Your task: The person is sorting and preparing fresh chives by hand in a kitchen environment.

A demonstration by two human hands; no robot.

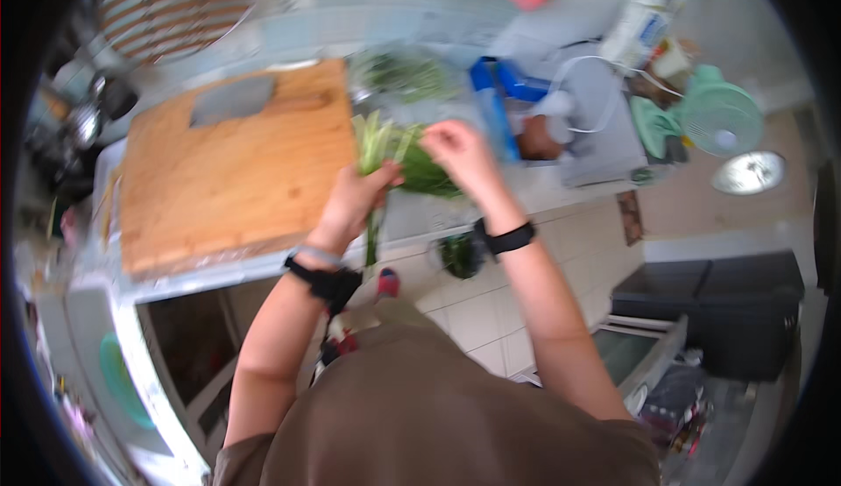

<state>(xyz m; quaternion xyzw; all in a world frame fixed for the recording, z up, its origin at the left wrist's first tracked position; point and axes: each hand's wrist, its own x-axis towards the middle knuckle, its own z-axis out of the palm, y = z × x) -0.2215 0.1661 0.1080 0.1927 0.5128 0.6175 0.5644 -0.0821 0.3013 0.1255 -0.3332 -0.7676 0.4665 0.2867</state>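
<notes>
My left hand (358,197) is closed around a bunch of green leafy stalks (372,141), its pale cut ends pointing up and its green part hanging below the fist. Just to the right, my right hand (456,151) has its thumb and fingers bent close together beside a pale stalk tip. Blur hides whether anything is pinched there. Below that hand, more green leaves (424,174) lie on the counter. A wooden cutting board (230,183) is left of the bunch, and a cleaver (233,100) with a wooden handle rests near its far edge.
Behind the hands sits a clear plastic bag of greens (407,75). A blue open box (496,111), a white cable (594,59) and a green fan (721,118) are to the right. On the floor stands a container with dark green contents (460,254), near a black bin (709,308).
</notes>
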